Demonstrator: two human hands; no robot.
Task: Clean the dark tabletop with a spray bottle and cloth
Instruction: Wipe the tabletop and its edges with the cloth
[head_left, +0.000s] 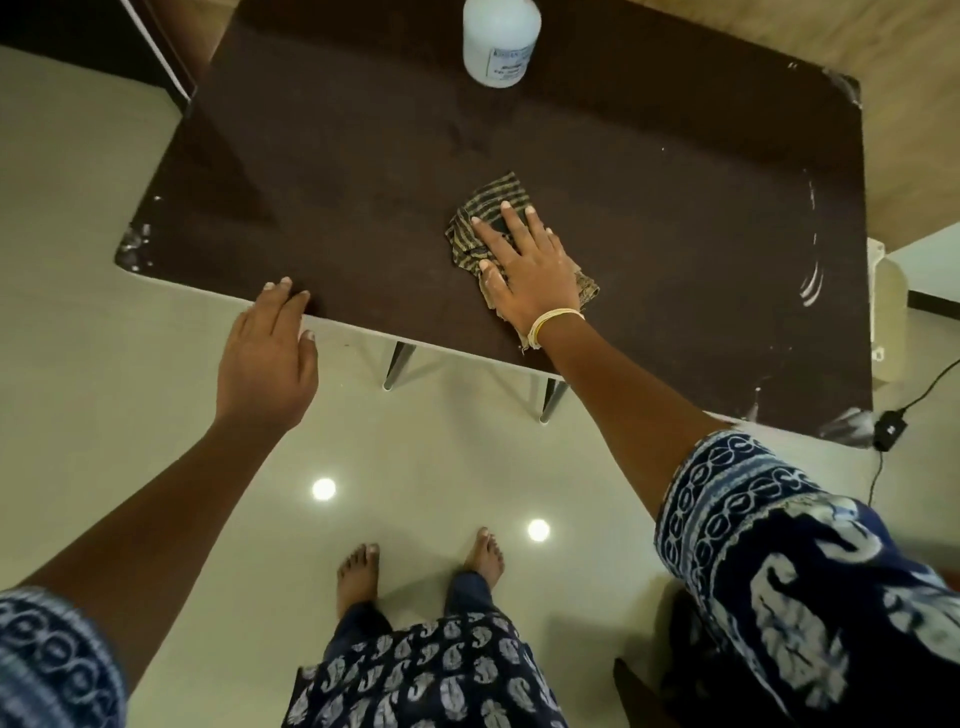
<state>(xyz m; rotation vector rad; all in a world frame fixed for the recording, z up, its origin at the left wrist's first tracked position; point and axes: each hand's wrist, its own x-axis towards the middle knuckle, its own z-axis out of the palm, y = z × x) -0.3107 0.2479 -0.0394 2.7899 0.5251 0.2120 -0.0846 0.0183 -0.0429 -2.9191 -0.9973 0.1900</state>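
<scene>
Head view shows the striped cloth (485, 228) lying crumpled on the dark counter (363, 171), near its front edge and a little right of centre. The right hand (524, 260) presses it flat, fingers (511, 218) spread wide and straight over the fabric rather than curled round it. The left hand (270, 343) rests on the front edge, fingers straight, holding nothing, likely steadying the counter. The white bottle (500, 39) stands at the far edge, well apart from the cloth. To wipe well, I would keep the palm flat, use long overlapping strokes, and work toward the pale smears (811, 270) at the right side and corners.
</scene>
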